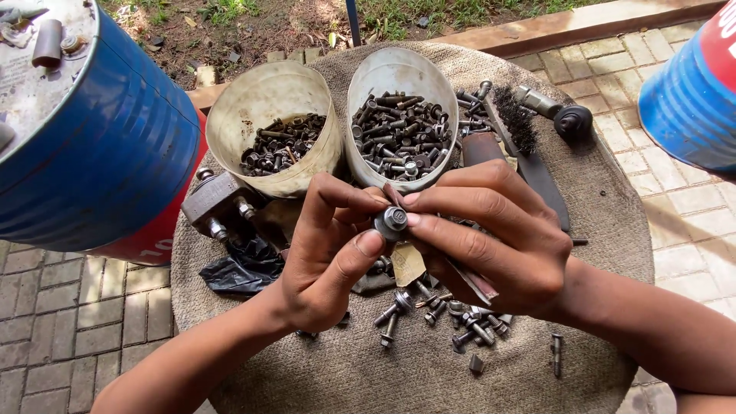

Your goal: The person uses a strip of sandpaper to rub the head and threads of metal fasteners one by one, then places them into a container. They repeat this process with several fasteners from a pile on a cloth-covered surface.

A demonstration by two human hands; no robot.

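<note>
Both hands meet above the cloth-covered table (598, 230): left hand (326, 257) and right hand (491, 234), fingers curled inward, pinch one flanged bolt (392, 221) between their fingertips, below two bolt-filled tubs

Bright dappled daylight from around 12 o'clock, soft leafy shadows on the brick paving (46, 337), everything sharp, slight wide-angle bend at edges.
</note>
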